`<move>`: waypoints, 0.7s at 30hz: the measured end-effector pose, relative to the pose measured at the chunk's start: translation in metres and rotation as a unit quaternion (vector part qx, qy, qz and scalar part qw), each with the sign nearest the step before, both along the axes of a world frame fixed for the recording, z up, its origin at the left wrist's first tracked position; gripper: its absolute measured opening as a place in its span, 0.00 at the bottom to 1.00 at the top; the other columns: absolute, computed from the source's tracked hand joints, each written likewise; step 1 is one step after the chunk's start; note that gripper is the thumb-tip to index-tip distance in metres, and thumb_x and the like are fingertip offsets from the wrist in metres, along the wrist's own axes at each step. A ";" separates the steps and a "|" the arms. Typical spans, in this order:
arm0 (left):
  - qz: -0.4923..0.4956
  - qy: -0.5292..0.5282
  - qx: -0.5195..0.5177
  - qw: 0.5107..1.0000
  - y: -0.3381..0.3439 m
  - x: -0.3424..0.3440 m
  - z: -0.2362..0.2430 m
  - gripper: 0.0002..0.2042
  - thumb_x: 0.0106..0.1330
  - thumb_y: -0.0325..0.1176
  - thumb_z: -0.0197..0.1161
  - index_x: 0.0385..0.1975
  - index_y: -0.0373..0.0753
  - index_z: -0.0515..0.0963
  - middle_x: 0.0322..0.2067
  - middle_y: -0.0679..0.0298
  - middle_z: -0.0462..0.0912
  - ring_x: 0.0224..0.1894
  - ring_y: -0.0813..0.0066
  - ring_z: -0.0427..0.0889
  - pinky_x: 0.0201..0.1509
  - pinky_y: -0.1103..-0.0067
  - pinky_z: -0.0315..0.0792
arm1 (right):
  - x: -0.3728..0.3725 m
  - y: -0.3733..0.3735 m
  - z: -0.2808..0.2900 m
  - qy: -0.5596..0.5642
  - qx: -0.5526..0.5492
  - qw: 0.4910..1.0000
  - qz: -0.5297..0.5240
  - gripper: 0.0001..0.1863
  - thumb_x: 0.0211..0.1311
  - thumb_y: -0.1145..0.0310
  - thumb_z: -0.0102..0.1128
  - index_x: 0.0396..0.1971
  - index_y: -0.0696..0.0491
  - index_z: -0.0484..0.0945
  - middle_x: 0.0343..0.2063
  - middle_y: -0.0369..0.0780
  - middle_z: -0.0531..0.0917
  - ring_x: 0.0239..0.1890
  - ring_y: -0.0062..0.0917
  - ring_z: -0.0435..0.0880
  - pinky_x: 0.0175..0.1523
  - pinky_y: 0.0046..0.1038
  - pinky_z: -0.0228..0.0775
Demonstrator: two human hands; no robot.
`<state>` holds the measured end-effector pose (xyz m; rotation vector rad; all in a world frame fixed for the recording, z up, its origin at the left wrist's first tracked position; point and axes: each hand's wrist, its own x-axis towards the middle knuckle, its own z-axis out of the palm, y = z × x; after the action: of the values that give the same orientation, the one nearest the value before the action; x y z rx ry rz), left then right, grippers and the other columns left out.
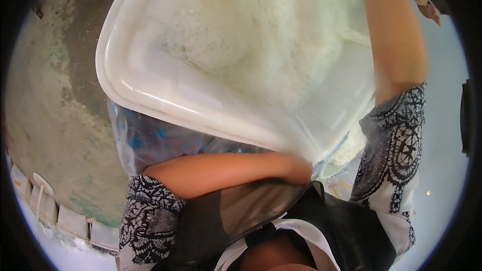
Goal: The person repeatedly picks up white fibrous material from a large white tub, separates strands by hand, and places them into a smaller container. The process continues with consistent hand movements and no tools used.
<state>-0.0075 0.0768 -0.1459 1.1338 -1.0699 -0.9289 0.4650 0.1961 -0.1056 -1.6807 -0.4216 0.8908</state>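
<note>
A large white plastic tub fills the upper middle, holding a tangled mass of fine, pale, translucent strands. Some of these strands run down in a blurred band to the tub's near corner. My left forearm crosses below the near rim, and my left hand is beside that corner, where the strands converge. Its fingers are hidden and blurred, so whether it grips them cannot be made out. My right forearm stretches up along the tub's right side, and the hand lies beyond the top edge of the picture.
Clear plastic with blue spots is under the tub's near left side. White bundled material sits by the near right corner. A worn concrete floor spreads left. Part of another person's hand shows at the upper right.
</note>
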 end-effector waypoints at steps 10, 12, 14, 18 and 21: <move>-0.023 0.006 0.038 0.999 0.014 0.013 0.019 0.13 0.52 0.33 0.51 0.29 0.31 0.80 0.32 0.48 0.80 0.34 0.51 0.78 0.39 0.64 0.69 | -0.196 -0.094 -0.024 -0.207 -0.440 0.866 0.117 0.33 0.50 0.55 0.65 0.54 0.54 0.67 0.49 0.45 0.74 0.51 0.32 0.73 0.53 0.31 0.66; -0.025 -0.009 0.039 0.999 0.009 0.021 0.029 0.14 0.52 0.33 0.51 0.30 0.31 0.80 0.32 0.49 0.80 0.35 0.52 0.78 0.39 0.65 0.70 | -0.210 -0.097 -0.048 -0.273 -0.465 0.833 0.122 0.34 0.47 0.55 0.66 0.53 0.55 0.67 0.51 0.49 0.71 0.55 0.39 0.69 0.54 0.35 0.67; -0.026 -0.015 0.036 0.999 0.010 0.017 0.028 0.14 0.52 0.34 0.52 0.30 0.32 0.80 0.33 0.49 0.80 0.35 0.52 0.78 0.39 0.65 0.70 | -0.220 -0.095 -0.082 -0.329 -0.505 0.787 0.130 0.33 0.47 0.58 0.66 0.53 0.55 0.67 0.51 0.49 0.71 0.56 0.39 0.68 0.54 0.35 0.67; -0.004 -0.041 0.015 0.999 -0.027 -0.009 0.000 0.14 0.51 0.38 0.56 0.30 0.36 0.81 0.32 0.52 0.81 0.35 0.55 0.79 0.39 0.66 0.71 | -0.190 -0.118 -0.188 -0.450 -0.521 0.715 0.122 0.33 0.45 0.67 0.66 0.54 0.57 0.66 0.50 0.50 0.72 0.54 0.37 0.71 0.52 0.32 0.69; 0.002 0.022 0.072 0.997 -0.011 -0.004 0.004 0.13 0.50 0.40 0.59 0.30 0.39 0.82 0.32 0.54 0.81 0.34 0.56 0.79 0.39 0.66 0.71 | -0.176 -0.080 -0.136 -0.195 -0.464 0.864 -0.004 0.33 0.48 0.66 0.65 0.56 0.56 0.64 0.43 0.45 0.76 0.45 0.32 0.75 0.49 0.30 0.68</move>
<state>-0.0113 0.0656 -0.1422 1.2269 -0.9778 -1.0370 0.2889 0.1161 -0.2419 -2.7799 -0.2498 0.7835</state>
